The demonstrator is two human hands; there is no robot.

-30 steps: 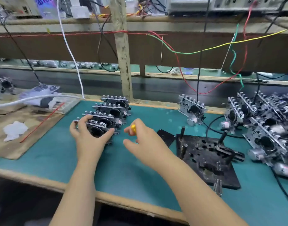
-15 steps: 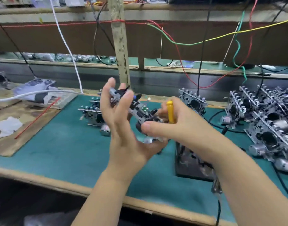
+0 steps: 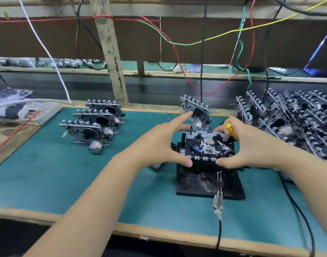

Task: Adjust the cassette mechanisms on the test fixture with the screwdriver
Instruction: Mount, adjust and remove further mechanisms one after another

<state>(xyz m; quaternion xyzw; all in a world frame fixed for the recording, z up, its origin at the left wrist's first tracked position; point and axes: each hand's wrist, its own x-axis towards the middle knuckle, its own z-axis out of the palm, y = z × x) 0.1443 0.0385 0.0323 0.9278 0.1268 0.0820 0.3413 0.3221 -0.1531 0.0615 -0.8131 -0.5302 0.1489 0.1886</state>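
Mechanism [image 3: 205, 145]: on fixture [image 3: 196, 184], between both hands.
Left hand [image 3: 159, 145]: grip spread, thumb touching mechanism.
Right hand [image 3: 251, 147]: grip on screwdriver [image 3: 231, 131]; tip hidden.

No readable text, labels, brand names or numbers can be made out anywhere; any markings on the small parts are blurred way too much to be read.
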